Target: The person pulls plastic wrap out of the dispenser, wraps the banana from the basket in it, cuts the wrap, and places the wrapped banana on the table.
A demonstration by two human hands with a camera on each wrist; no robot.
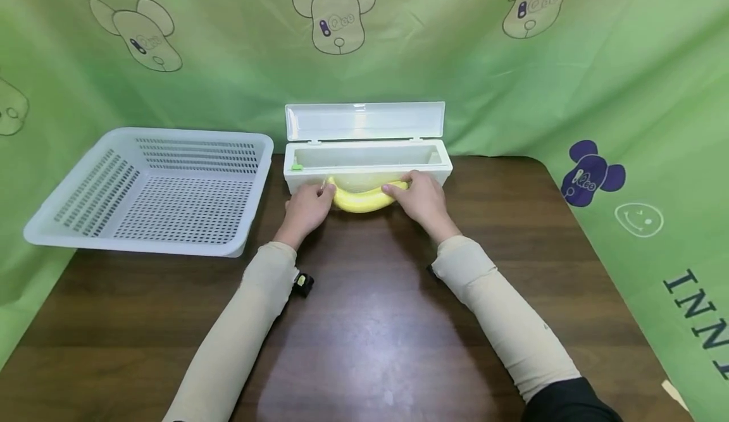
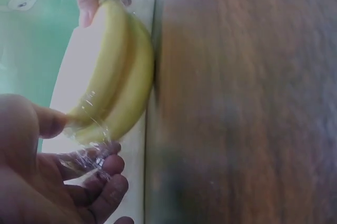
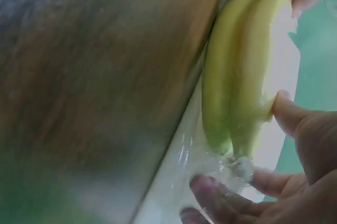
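Note:
Two yellow bananas [image 1: 362,203] lie side by side, with clear cling film [image 2: 95,156] gathered and wrinkled around their ends. My left hand [image 1: 307,210] holds one end, thumb on the peel and fingers among the film. At the opposite end my right hand [image 1: 423,202] grips the bananas in the same manner, its thumb against the upper banana and film bunched by its fingers. Directly behind them stands a white cling film dispenser box [image 1: 292,183], whose clear lid [image 1: 364,122] is raised. The bananas overlap its front wall in the head view.
A white perforated plastic basket [image 1: 243,232] stands on the left of the brown wooden table [image 1: 364,321]. On the box rim sits a small green slider [image 1: 297,167]. A green curtain [image 1: 228,86] with printed bear figures hangs around the table's back and sides.

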